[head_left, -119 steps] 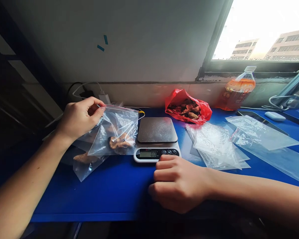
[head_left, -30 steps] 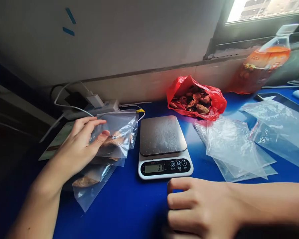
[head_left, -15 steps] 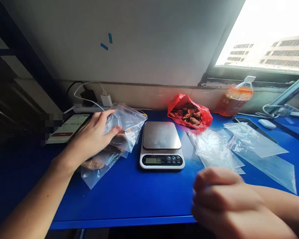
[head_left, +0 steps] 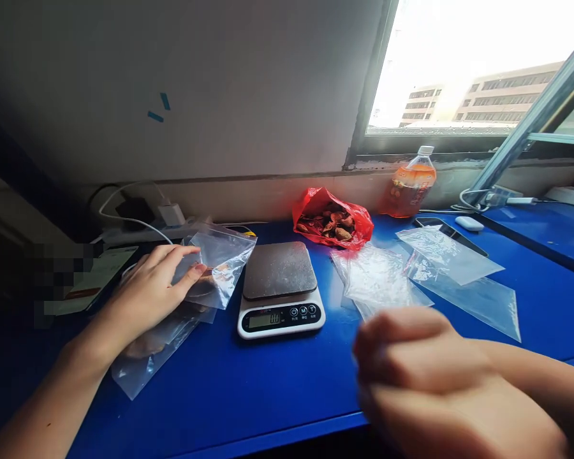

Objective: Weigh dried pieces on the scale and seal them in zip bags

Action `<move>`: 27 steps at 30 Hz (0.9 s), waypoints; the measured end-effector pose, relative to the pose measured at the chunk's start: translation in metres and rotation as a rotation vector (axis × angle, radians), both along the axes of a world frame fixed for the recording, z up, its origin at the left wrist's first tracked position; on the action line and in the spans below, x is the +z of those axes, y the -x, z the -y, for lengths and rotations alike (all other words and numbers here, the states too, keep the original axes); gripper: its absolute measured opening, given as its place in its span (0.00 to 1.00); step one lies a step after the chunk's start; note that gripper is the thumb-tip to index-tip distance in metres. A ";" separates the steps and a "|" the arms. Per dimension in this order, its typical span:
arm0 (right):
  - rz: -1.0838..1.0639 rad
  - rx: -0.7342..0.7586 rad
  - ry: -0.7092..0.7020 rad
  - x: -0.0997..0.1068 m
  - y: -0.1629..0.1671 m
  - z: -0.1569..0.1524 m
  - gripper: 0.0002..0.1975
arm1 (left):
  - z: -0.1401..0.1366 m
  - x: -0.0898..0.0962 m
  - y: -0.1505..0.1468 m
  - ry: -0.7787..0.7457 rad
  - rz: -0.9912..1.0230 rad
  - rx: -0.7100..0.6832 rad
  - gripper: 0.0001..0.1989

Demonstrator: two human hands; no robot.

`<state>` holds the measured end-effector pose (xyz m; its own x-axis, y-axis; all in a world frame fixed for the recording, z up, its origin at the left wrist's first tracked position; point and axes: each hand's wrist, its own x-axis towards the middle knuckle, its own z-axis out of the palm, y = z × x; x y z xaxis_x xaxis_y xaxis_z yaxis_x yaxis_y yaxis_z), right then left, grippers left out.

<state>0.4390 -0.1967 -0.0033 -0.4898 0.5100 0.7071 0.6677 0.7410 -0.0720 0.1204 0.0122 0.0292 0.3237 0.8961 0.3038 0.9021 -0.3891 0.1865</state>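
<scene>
My left hand [head_left: 155, 284] rests at the left edge of a clear zip bag [head_left: 227, 255] with brown dried pieces inside. Its thumb and index finger are apart, and the thumb touches the plastic. Beneath lie more filled zip bags [head_left: 138, 373], partly covered by the hand. To their right stands a kitchen scale [head_left: 280, 274] with a bare metal plate; its display digits are hard to read. My right hand [head_left: 421, 376] is closed and blurred by motion, in front of the desk's near edge. Whatever its curled fingers hold, if anything, is hidden.
An open red plastic bag [head_left: 368, 233] of dried brown pieces stands behind the scale. Flat clear zip bags [head_left: 373, 280] lie to the right, near a phone [head_left: 463, 242] and a white earbud case [head_left: 469, 223]. An orange drink bottle [head_left: 409, 188] stands against the wall.
The view has turned to the right, so the desk items appear further left. My left hand stays on the zip bag. My right hand remains closed, slightly turned.
</scene>
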 end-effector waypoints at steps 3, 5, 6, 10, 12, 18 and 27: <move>-0.102 -0.228 -0.077 0.014 -0.021 -0.087 0.13 | 0.002 0.000 -0.002 -0.058 -0.066 -0.025 0.28; -0.190 -0.492 -0.022 0.010 -0.047 -0.127 0.15 | 0.001 -0.003 -0.003 -0.069 -0.124 -0.067 0.29; -0.193 -0.541 -0.001 0.005 -0.061 -0.140 0.14 | -0.001 -0.005 -0.003 -0.062 -0.150 -0.082 0.29; -0.117 -0.684 0.077 -0.015 -0.095 -0.163 0.13 | -0.023 -0.012 0.002 -0.049 -0.184 -0.010 0.28; -0.025 -0.702 0.130 -0.016 -0.099 -0.172 0.14 | -0.036 -0.014 0.008 -0.058 -0.175 0.044 0.31; 0.251 -0.637 0.273 -0.005 -0.094 -0.208 0.23 | -0.025 -0.006 0.007 -0.158 -0.156 0.048 0.29; 0.358 -0.663 0.314 -0.018 -0.104 -0.217 0.17 | -0.004 -0.004 -0.043 -0.196 -0.212 -0.124 0.24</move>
